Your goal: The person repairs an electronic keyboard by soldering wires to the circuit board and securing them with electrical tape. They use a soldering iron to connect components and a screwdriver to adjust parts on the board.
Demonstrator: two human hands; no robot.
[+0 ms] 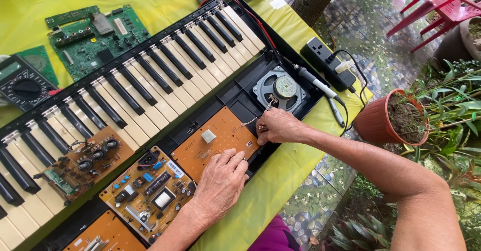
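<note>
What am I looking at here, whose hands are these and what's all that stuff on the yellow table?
One picture, from a camera worn on a person's head, looking down at their own bare hands. An opened black electronic keyboard lies on a yellow-covered table. The left hand rests on an orange circuit board inside it. The right hand pinches thin wires by the round grey speaker. A soldering iron and a black power strip lie nearby; a green circuit board and a dark multimeter sit beyond the keys.
</note>
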